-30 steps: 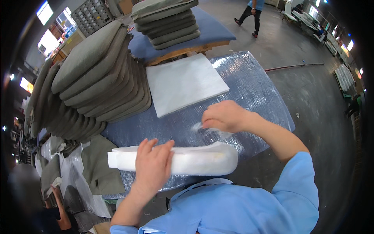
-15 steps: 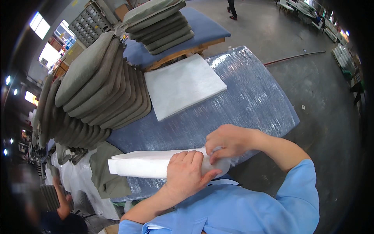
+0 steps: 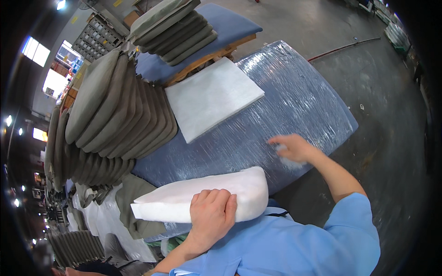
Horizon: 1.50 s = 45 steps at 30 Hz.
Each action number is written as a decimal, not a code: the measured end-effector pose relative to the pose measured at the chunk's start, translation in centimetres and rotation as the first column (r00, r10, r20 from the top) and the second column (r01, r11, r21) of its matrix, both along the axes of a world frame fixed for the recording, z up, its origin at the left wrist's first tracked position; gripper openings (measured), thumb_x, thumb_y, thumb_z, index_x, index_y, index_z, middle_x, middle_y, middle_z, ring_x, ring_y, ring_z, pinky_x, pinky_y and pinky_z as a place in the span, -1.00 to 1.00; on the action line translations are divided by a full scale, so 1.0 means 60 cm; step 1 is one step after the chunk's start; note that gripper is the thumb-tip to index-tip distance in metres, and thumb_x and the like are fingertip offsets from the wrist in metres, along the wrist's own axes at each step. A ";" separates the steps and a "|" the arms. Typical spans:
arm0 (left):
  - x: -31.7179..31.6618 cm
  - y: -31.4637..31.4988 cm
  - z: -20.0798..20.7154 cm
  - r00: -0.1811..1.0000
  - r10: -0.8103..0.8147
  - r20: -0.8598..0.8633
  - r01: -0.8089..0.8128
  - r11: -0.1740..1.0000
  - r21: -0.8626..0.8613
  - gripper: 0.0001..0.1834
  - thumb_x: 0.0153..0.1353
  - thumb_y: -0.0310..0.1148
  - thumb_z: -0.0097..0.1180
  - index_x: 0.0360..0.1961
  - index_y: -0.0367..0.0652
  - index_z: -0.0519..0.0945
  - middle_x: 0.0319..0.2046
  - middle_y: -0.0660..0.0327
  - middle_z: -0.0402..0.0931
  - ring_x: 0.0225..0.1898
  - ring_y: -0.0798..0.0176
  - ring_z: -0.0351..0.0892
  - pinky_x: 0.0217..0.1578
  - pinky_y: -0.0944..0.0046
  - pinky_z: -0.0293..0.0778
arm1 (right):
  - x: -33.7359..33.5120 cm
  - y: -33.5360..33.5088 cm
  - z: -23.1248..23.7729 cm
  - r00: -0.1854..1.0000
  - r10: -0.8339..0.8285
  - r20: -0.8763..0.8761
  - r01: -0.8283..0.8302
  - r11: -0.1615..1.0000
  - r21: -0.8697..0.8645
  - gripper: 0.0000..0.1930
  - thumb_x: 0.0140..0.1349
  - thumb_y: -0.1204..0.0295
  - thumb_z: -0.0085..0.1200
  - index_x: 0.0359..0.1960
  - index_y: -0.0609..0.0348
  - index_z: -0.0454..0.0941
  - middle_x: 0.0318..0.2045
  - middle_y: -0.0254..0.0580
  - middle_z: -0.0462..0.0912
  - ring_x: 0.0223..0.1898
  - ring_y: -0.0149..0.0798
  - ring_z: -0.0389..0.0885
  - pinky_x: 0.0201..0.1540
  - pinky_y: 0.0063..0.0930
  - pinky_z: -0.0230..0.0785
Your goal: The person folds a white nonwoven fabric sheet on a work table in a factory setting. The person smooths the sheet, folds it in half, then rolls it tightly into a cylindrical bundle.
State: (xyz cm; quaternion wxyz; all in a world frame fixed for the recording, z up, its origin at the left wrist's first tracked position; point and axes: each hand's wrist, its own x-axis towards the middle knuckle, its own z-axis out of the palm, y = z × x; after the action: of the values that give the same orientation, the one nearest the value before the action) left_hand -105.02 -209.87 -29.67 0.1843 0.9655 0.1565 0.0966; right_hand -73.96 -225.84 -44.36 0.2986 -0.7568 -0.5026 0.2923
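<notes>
A thick white block wrapped in soft wadding (image 3: 251,191) lies along the near edge of the table, folded layers showing at its left end and a rounded right end. My left hand (image 3: 212,214) is closed on its near side, fingers curled over the top. To the right, apart from the block, my right hand (image 3: 294,148) is over the table with its index finger stretched out. A wispy white tuft of wadding (image 3: 292,163) hangs at its curled fingers, blurred. Beyond lies a flat stack of white wadding sheets (image 3: 216,99).
The blue table (image 3: 304,96) is covered in shiny plastic film. Grey-green cushions (image 3: 115,106) stand piled at the left, and another cushion stack (image 3: 172,34) rests on a farther blue table (image 3: 230,20). Grey-green fabric (image 3: 133,198) hangs by the near left corner. Part of another person shows lower left.
My right hand has left the block's right end and moved right and away, carrying a white tuft. The block's rounded end is now exposed. My left hand stays on the block; the view has shifted.
</notes>
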 end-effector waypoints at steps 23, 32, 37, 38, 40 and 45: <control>0.010 0.170 0.126 0.949 0.010 -0.314 0.014 0.997 0.073 -0.20 -0.23 -0.22 0.71 0.09 -0.17 0.60 -0.08 0.03 0.67 -0.02 -0.12 0.70 0.02 -0.03 0.59 | -0.229 0.051 -0.337 0.511 -0.388 -0.767 0.312 0.915 -0.255 0.32 -0.10 0.51 0.59 0.68 -0.10 -0.11 0.28 -0.02 0.53 0.32 -0.08 0.50 0.40 -0.13 0.33; -0.208 0.353 0.149 0.903 0.398 -0.162 -0.425 0.880 -0.213 -0.15 -0.27 -0.26 0.74 0.10 -0.25 0.57 -0.09 0.17 0.71 -0.01 0.22 0.69 0.07 0.16 0.56 | -0.311 0.285 -0.244 0.428 -0.069 -0.901 0.273 0.960 0.056 -0.20 0.05 0.55 0.54 0.37 0.23 0.45 0.24 -0.09 0.62 0.32 -0.18 0.52 0.40 -0.22 0.35; -0.332 0.438 0.136 0.873 0.486 0.040 -0.456 0.842 -0.288 -0.19 -0.30 -0.42 0.66 0.09 -0.28 0.59 -0.10 0.20 0.70 -0.04 0.24 0.68 0.06 0.20 0.55 | -0.309 0.337 -0.169 0.542 -0.062 -0.838 0.315 0.939 0.134 -0.26 0.07 0.50 0.57 0.32 0.19 0.50 0.22 -0.13 0.65 0.25 -0.21 0.60 0.33 -0.25 0.47; -0.349 0.451 0.128 0.863 0.495 0.104 -0.422 0.818 -0.391 -0.20 -0.31 -0.42 0.65 0.08 -0.27 0.59 -0.10 0.20 0.71 -0.04 0.24 0.68 0.05 0.21 0.56 | -0.306 0.327 -0.138 0.579 -0.097 -0.810 0.327 0.937 0.122 -0.28 0.07 0.50 0.57 0.30 0.19 0.51 0.21 -0.13 0.65 0.25 -0.22 0.60 0.32 -0.26 0.47; -0.376 0.465 0.116 0.829 0.513 0.221 -0.315 0.756 -0.574 -0.21 -0.32 -0.42 0.65 0.07 -0.26 0.61 -0.10 0.21 0.71 -0.04 0.22 0.68 0.03 0.22 0.56 | -0.299 0.293 -0.068 0.626 -0.145 -0.766 0.377 0.916 0.135 -0.29 0.04 0.49 0.59 0.27 0.17 0.54 0.19 -0.15 0.66 0.23 -0.21 0.60 0.30 -0.25 0.49; -0.401 0.488 0.004 0.795 0.543 0.270 -0.075 0.530 -0.845 0.05 -0.37 -0.29 0.80 0.24 -0.19 0.48 0.05 0.24 0.62 0.09 0.20 0.64 0.06 0.13 0.60 | -0.284 0.206 0.040 0.844 -0.231 -0.484 0.443 0.809 0.386 -0.29 -0.03 0.45 0.62 0.23 0.12 0.58 0.05 -0.18 0.69 0.14 -0.08 0.66 0.21 -0.20 0.54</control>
State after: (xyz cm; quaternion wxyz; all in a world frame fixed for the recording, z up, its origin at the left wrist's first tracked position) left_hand -129.10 -180.60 -29.42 0.6095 0.6692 0.3045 0.2967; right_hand -91.01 -213.45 -41.93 0.6259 -0.6563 -0.3380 0.2516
